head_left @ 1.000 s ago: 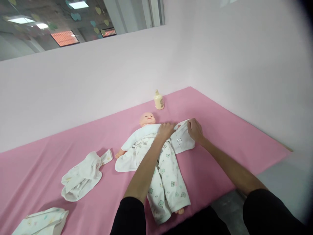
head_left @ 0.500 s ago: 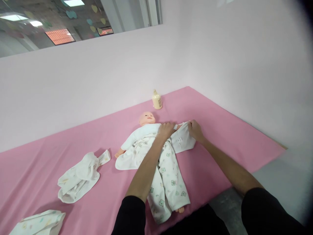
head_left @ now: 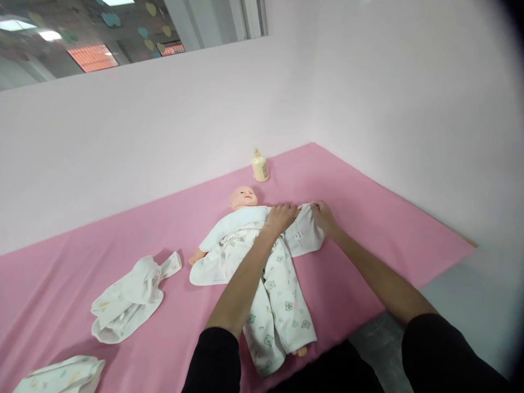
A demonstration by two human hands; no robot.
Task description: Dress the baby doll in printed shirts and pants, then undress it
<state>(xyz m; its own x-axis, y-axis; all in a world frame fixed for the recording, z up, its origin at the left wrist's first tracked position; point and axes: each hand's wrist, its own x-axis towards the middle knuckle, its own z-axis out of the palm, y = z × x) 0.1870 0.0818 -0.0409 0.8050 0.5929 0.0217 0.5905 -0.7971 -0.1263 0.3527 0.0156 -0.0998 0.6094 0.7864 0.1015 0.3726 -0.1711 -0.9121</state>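
Observation:
A baby doll [head_left: 244, 197] lies on its back with its head toward the wall. It wears patterned white trousers [head_left: 287, 303], and a white baby shirt [head_left: 305, 237] is spread open at both sides of its body. My left hand [head_left: 282, 217] is closed around the doll's arm on the right side, over the sleeve. A bit of the doll's skin-coloured arm shows between my hands. Just to the right, my right hand [head_left: 325, 218] pinches the upper edge of the shirt. The doll's other arm [head_left: 197, 256] sticks out of its sleeve at the left.
A pale yellow pump bottle [head_left: 261, 166] stands behind the doll's head by the wall. On the pink sheet [head_left: 155, 221] at the left lie a crumpled white garment [head_left: 131, 297] and a folded patterned cloth [head_left: 63, 374]. White walls [head_left: 368, 98] meet behind the table's corner.
My right hand has shifted slightly left, toward my left hand, with the shirt edge in its fingers. The whole view has drifted a little; the doll lies as before.

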